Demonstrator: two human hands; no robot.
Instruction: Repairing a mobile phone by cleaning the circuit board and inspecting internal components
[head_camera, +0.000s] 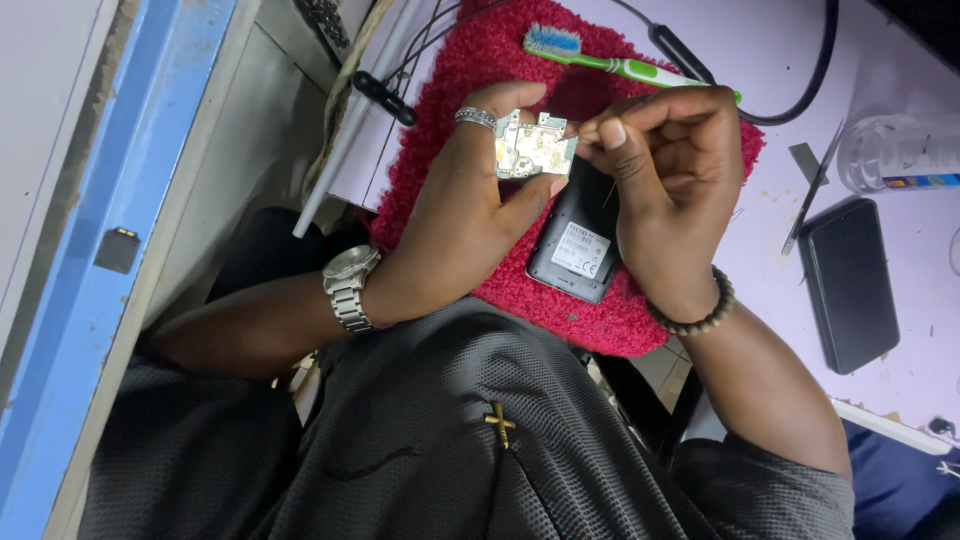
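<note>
Left hand (470, 190) is gripping a small circuit board (535, 147) between thumb and fingers, held up over the red fuzzy mat (480, 60) at frame centre. Right hand (665, 170) is pinching a thin wire-like tool (608, 190), tip at the board's right edge. Board is already out of its phone body (578, 245), which is lying open-backed on the mat just below. Looks mid-job: board work is ongoing, reassembly not started. Toothbrush (610, 60) is sitting unused at the top; another dark phone (850, 285) is lying on the worktop (760, 40) at right.

Green toothbrush (620, 62) on red mat (470, 70) (fluffy), black phone (850, 285) aside.
</note>
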